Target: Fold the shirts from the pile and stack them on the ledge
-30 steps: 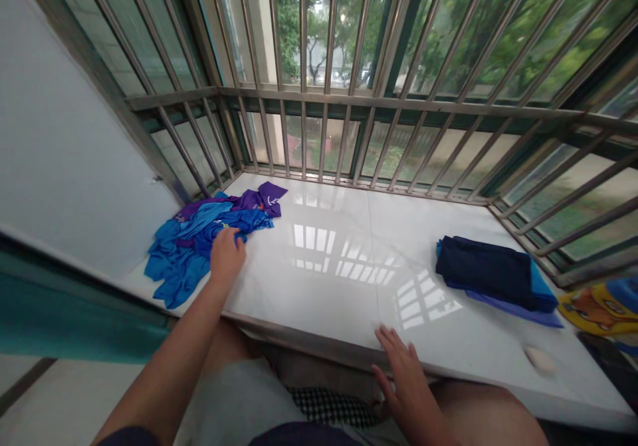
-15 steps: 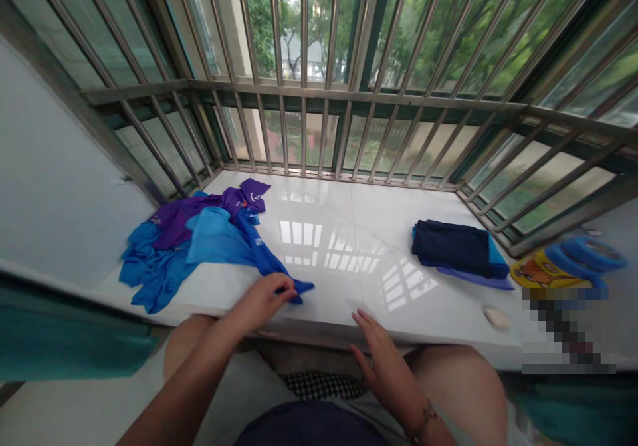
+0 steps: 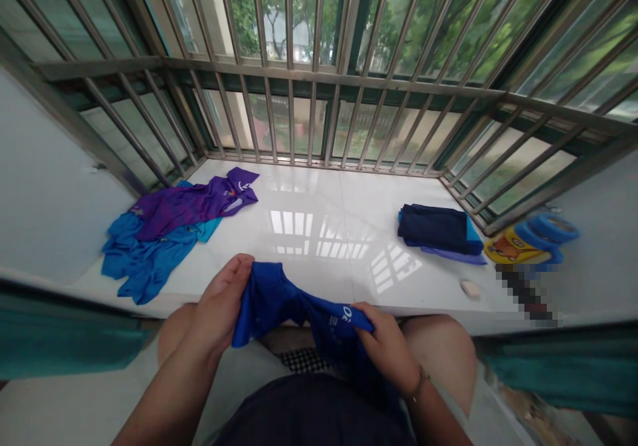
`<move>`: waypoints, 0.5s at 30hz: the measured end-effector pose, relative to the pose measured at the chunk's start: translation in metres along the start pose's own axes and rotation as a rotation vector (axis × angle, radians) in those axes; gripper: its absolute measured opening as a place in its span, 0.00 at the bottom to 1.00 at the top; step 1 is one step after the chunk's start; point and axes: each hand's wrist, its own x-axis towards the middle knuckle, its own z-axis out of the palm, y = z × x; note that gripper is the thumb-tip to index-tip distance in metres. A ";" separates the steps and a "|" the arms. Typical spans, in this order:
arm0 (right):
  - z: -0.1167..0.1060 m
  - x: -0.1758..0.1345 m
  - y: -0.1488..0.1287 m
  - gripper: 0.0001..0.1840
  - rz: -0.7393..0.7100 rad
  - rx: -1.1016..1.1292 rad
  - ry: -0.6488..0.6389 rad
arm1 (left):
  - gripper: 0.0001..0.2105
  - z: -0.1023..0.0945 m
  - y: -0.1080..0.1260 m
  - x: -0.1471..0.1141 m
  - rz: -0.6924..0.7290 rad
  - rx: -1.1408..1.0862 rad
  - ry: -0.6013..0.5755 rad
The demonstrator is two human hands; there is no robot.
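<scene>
A dark blue shirt (image 3: 329,310) with white print hangs stretched between my two hands, above my lap. My left hand (image 3: 226,300) pinches its left end, fingers closed on the cloth. Near the white lettering, my right hand (image 3: 381,339) grips the other end. The lower part of the cloth drops toward my lap, where its shape is hard to make out. On the left of the white sill lies a loose heap with a purple shirt (image 3: 199,200) on top of bright blue clothing (image 3: 149,260).
A stack of folded dark clothes (image 3: 433,226) rests at the right of the sill (image 3: 323,280). Beyond it stands a blue and yellow container (image 3: 523,243), with a small pale object (image 3: 470,290) nearer me. Metal bars (image 3: 289,80) line the window behind.
The dark blue shirt has come off the left heap and is now held in both hands over my lap. A light blue piece no longer shows on the heap. My view has shifted slightly.
</scene>
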 end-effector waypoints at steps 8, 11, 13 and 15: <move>-0.012 -0.007 -0.031 0.28 0.166 0.666 -0.147 | 0.30 -0.012 -0.003 0.018 0.086 -0.010 0.126; -0.028 0.005 -0.049 0.25 0.119 0.574 -0.151 | 0.28 -0.011 0.013 0.013 0.165 0.101 0.083; -0.045 0.016 -0.062 0.17 0.020 0.319 -0.167 | 0.25 -0.014 0.027 0.006 0.283 0.243 0.068; -0.062 0.026 -0.071 0.15 -0.069 0.032 -0.185 | 0.24 -0.020 0.041 -0.006 0.426 0.389 0.059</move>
